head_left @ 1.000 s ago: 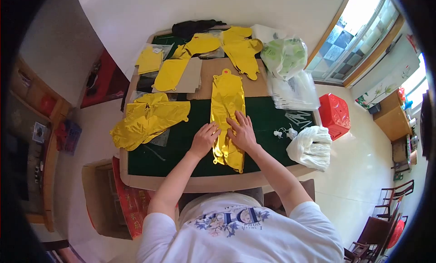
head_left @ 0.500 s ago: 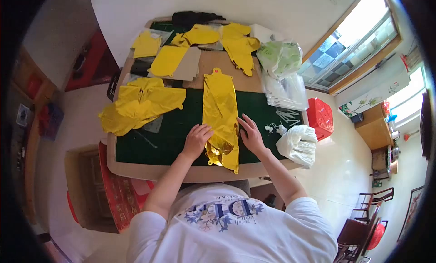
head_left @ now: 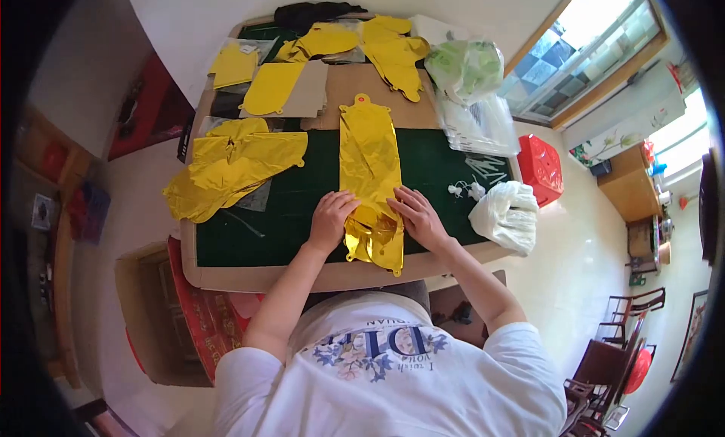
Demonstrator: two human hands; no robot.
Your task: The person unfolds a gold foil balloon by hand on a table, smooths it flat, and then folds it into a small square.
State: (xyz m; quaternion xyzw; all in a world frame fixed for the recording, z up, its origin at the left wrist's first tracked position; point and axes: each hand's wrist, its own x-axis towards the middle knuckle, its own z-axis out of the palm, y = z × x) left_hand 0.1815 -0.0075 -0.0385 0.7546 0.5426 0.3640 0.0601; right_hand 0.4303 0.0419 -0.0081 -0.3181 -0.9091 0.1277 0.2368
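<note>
A flat gold foil balloon [head_left: 368, 154] lies lengthwise in front of me, with a rounded tab at its far end and small tabs at its near corners. My left hand [head_left: 331, 219] rests at its left edge, fingers stretched onto the foil and thumb hidden. From the other side, my right hand [head_left: 421, 218] lays its extended fingers over the right edge. Between the hands the foil is creased, and its near end shines. More yellow foil balloons [head_left: 245, 161] are heaped to the left of my left hand.
Further yellow foil pieces [head_left: 394, 55] and grey card [head_left: 308, 89] lie at the table's far side. Clear plastic bags [head_left: 479, 127], white strips [head_left: 485, 167] and a white plastic bag [head_left: 507, 218] line the right side. A red stool [head_left: 540, 169] stands beyond; a cardboard box [head_left: 155, 316] is at lower left.
My right hand has moved left, so its fingers now lie further over the foil's edge. My left hand stays at the left edge. The view has shifted slightly.
</note>
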